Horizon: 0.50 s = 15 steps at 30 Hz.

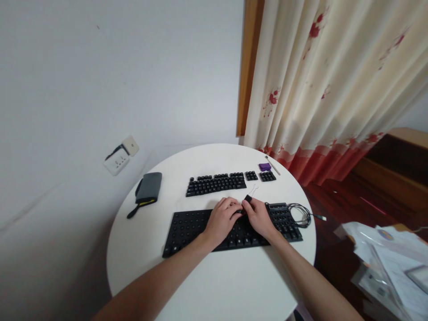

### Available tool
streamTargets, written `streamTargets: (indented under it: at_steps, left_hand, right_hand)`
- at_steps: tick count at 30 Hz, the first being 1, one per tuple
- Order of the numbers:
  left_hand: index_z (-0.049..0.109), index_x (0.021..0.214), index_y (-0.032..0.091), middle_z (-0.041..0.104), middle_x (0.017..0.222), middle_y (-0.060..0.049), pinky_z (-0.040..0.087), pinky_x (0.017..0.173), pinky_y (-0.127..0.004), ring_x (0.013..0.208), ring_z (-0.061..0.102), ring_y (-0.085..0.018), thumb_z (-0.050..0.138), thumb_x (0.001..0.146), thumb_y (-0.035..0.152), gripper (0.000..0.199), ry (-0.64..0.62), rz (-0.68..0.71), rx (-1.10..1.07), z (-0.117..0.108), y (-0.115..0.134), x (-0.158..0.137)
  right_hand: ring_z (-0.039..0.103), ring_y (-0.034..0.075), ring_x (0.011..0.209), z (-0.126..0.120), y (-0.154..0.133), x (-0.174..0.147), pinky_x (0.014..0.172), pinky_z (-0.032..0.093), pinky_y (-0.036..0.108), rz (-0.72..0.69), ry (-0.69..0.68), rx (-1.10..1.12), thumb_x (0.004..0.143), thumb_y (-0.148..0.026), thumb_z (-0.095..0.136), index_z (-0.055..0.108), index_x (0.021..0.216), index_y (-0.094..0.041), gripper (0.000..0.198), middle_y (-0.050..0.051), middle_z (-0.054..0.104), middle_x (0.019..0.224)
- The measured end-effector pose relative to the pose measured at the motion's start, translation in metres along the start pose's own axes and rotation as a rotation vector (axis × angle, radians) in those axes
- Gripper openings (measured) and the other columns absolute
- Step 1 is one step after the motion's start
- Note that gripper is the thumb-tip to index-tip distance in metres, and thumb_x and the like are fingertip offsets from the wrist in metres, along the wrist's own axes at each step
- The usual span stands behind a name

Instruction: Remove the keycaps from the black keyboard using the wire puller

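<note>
Behind everything, a broad plain pale wall [133, 76]. Towards the right, a long cream fabric curtain [301, 89] with red flowers and a red lower band, hanging just beyond the rounded white table [227, 285]. Well apart, lower right, a loose heap of white papers and clear plastic [394, 263]. Across the table, a flat black keyboard [187, 227], rounded studs bare at its left part, middle blocked from sight by the left hand [220, 219] and right hand [259, 217]. Beyond it, a long block of loose black keycaps [216, 184] in rows, two smaller black keycap clusters [267, 176] to its right. At far left, a grey fabric pouch [149, 187] with a black strap. Just right of the keyboard, a coiled black cable [302, 215]. Farther back, a folded purple cloth [265, 167] near a slim pale brush [273, 166]. Left fingers curled over the keyboard; cannot tell any hold there. Right thumb and fingers clamped on a small black-handled tool [248, 198], apparently with thin wire prongs pointing away.
</note>
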State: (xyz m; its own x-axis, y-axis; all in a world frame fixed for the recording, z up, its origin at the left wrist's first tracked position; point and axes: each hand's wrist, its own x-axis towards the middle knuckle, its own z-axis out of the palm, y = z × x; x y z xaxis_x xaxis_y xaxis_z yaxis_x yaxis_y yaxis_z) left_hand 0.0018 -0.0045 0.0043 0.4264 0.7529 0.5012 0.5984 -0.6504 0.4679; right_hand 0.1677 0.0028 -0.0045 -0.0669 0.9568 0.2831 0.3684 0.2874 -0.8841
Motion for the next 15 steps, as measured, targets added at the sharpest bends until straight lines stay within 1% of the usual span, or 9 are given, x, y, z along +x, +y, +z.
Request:
streamTargets:
  at_steps: [7, 12, 15]
  left_hand:
    - [0.066, 0.103, 0.022, 0.061, 0.101, -0.004, 0.049, 0.089, -0.038, 0.097, 0.055, -0.021, 0.065, 0.088, 0.018, 0.016, -0.028, -0.003, 0.018, 0.0010, 0.0007, -0.0002]
    - [0.065, 0.102, 0.021, 0.062, 0.098, -0.003, 0.048, 0.089, -0.037, 0.095, 0.055, -0.020, 0.064, 0.089, 0.020, 0.013, -0.034, 0.002, -0.050, 0.0023, -0.0009, 0.0006]
    - [0.064, 0.101, 0.021, 0.062, 0.099, -0.003, 0.048, 0.091, -0.036, 0.097, 0.056, -0.020, 0.064, 0.089, 0.021, 0.012, -0.033, 0.010, -0.097, 0.0023, -0.0013, 0.0011]
  right_hand:
    - [0.048, 0.015, 0.060, -0.0013, 0.0015, -0.0008, 0.058, 0.037, 0.026, 0.008, -0.008, 0.000, 0.094, -0.040, 0.047, 0.054, 0.069, -0.017, 0.035, 0.000, 0.056, 0.063]
    - [0.046, 0.014, 0.059, -0.0010, 0.0010, -0.0006, 0.057, 0.036, 0.025, 0.002, -0.007, 0.026, 0.094, -0.040, 0.047, 0.053, 0.069, -0.017, 0.034, -0.001, 0.054, 0.062]
    - [0.047, 0.014, 0.060, -0.0015, -0.0003, -0.0005, 0.057, 0.036, 0.025, -0.013, -0.022, 0.033, 0.094, -0.038, 0.047, 0.054, 0.070, -0.017, 0.032, -0.001, 0.055, 0.063]
